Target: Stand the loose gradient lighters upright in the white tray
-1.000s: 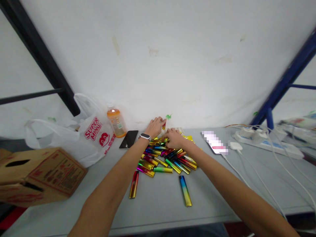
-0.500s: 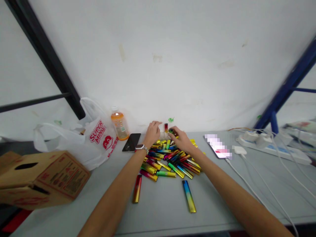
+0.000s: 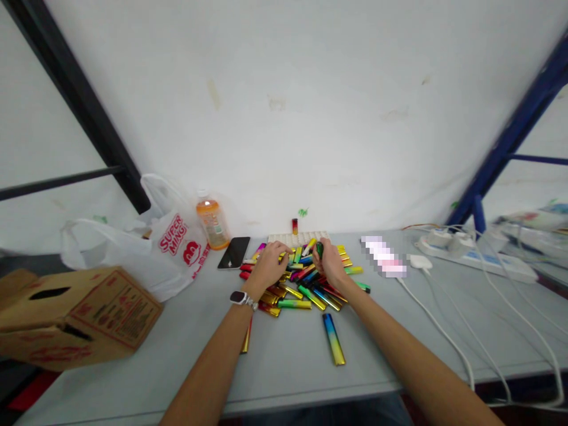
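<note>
Metallic lighters (image 3: 295, 304) in gold, red, blue and green lie in a loose pile on the grey table. My left hand (image 3: 270, 265), with a watch (image 3: 242, 298) on its wrist, is over the pile's left side. Its curled fingers close round a gold-coloured lighter (image 3: 283, 256), mostly hidden by the hand. On the pile's right side, my right hand (image 3: 331, 260) is closed round a dark green lighter (image 3: 319, 249), its top end showing. Behind the pile lies a white gridded tray (image 3: 275, 239), with one red lighter (image 3: 295, 226) standing upright at it.
A blue-yellow lighter (image 3: 333, 339) lies apart in front. To the left are a phone (image 3: 234, 252), an orange drink bottle (image 3: 213, 223), a plastic bag (image 3: 171, 260) and a cardboard box (image 3: 84, 319). A lit phone (image 3: 384, 257), cables and a power strip (image 3: 479, 255) lie right.
Both hands have drawn back from the white tray to the pile, showing more of the tray. My left hand has gone from open to curled. The view has shifted slightly.
</note>
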A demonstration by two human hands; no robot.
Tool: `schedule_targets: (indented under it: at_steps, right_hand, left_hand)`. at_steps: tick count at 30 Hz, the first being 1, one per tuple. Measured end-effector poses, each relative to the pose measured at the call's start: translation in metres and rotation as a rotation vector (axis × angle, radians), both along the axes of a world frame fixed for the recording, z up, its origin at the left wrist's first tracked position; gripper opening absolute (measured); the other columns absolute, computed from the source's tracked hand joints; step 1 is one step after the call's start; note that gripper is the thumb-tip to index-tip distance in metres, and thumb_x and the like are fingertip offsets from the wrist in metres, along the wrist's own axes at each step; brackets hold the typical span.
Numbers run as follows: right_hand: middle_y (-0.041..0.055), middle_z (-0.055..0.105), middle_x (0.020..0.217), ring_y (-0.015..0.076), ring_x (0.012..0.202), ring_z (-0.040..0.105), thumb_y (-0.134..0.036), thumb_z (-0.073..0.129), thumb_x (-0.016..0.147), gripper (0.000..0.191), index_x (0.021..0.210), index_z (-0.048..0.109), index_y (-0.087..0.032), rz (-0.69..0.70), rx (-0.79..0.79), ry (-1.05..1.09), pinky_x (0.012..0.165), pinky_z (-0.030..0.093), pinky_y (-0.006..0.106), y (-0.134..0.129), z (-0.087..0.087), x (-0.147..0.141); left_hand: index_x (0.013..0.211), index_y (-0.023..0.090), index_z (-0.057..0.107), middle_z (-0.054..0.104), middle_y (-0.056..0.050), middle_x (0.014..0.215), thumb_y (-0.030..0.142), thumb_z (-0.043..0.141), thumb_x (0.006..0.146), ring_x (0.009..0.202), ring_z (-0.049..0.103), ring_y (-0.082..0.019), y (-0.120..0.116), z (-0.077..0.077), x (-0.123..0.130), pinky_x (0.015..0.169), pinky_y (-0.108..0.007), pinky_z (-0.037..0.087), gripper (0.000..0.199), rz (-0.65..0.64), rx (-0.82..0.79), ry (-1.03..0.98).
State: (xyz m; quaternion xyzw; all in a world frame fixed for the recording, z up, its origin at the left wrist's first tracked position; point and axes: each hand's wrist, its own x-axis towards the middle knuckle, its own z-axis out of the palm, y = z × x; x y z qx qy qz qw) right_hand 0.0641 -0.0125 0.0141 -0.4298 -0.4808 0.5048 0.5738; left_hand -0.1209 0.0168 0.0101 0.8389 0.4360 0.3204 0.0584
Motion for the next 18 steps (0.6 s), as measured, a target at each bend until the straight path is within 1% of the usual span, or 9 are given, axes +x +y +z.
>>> schedule_targets:
  at_steps: [2,4,7,9,11,14,16,18]
  right_hand:
    - [-0.0048,0.03,0.04,0.0082,0.035,0.024,-0.058,0.038,0.089,0.053,0.05,0.038,-0.023,-0.046,0.019,0.002,0.035,0.016,0.023,0.0004,-0.0036,-0.0012]
    - [-0.0057,0.03,0.04,0.0076,0.035,0.021,-0.059,0.039,0.089,0.052,0.051,0.039,-0.023,-0.048,-0.022,0.053,0.036,0.015,0.022,-0.0003,-0.0045,-0.002]
    - [-0.0078,0.025,0.041,0.0061,0.035,0.015,-0.07,0.04,0.085,0.057,0.053,0.038,-0.023,0.03,-0.113,0.174,0.037,0.01,0.021,-0.0036,-0.0012,-0.0011]
    - [-0.0087,0.023,0.042,0.0056,0.036,0.013,-0.077,0.039,0.081,0.061,0.054,0.038,-0.023,0.102,-0.126,0.228,0.037,0.008,0.021,-0.0064,0.002,0.0004]
    - [-0.009,0.023,0.042,0.0056,0.036,0.013,-0.079,0.04,0.079,0.062,0.054,0.039,-0.022,0.132,-0.115,0.246,0.038,0.008,0.021,-0.0085,0.0042,0.0018]
    - [-0.0086,0.023,0.042,0.006,0.036,0.014,-0.073,0.043,0.082,0.058,0.053,0.039,-0.022,0.109,-0.096,0.221,0.037,0.009,0.021,-0.0087,0.004,0.0021]
    - [-0.0078,0.023,0.042,0.0066,0.035,0.016,-0.066,0.043,0.084,0.054,0.052,0.039,-0.023,0.057,-0.079,0.175,0.037,0.01,0.022,-0.0074,0.0021,0.001]
    - [-0.0065,0.026,0.042,0.0075,0.035,0.019,-0.061,0.041,0.087,0.053,0.052,0.039,-0.023,-0.001,-0.053,0.114,0.036,0.012,0.022,-0.0064,0.0,-0.0006]
  left_hand:
    - [0.093,0.019,0.069,0.067,-0.008,0.103,0.015,0.05,0.09,0.101,0.06,-0.024,-0.0012,-0.0012,-0.0012,0.096,-0.043,0.047,0.019,-0.006,-0.011,0.009]
    - [0.093,0.019,0.069,0.067,-0.008,0.103,0.016,0.05,0.089,0.101,0.06,-0.024,-0.0025,-0.0014,-0.0016,0.096,-0.042,0.047,0.019,-0.015,-0.018,0.01]
    - [0.094,0.019,0.069,0.068,-0.008,0.104,0.017,0.051,0.09,0.102,0.06,-0.024,-0.0042,-0.0006,-0.0013,0.096,-0.042,0.047,0.019,-0.016,-0.023,0.021]
    - [0.094,0.019,0.069,0.067,-0.008,0.104,0.019,0.052,0.09,0.101,0.061,-0.024,-0.0045,-0.0003,-0.0016,0.095,-0.042,0.047,0.018,-0.007,-0.018,0.032]
    - [0.095,0.019,0.069,0.067,-0.008,0.103,0.023,0.053,0.09,0.099,0.061,-0.024,-0.0039,-0.0008,-0.0026,0.093,-0.041,0.047,0.017,0.0,-0.007,0.041]
    - [0.096,0.019,0.069,0.067,-0.008,0.102,0.026,0.054,0.091,0.098,0.061,-0.024,-0.0025,-0.0022,-0.0049,0.092,-0.041,0.047,0.017,0.003,-0.001,0.049]
    - [0.096,0.019,0.069,0.067,-0.008,0.102,0.026,0.054,0.091,0.099,0.061,-0.024,-0.0029,-0.0018,-0.0047,0.093,-0.041,0.047,0.017,-0.007,-0.007,0.033]
    - [0.098,0.018,0.068,0.067,-0.008,0.103,0.026,0.054,0.092,0.1,0.061,-0.023,-0.0055,0.0008,-0.001,0.094,-0.041,0.047,0.017,-0.039,-0.009,-0.034]
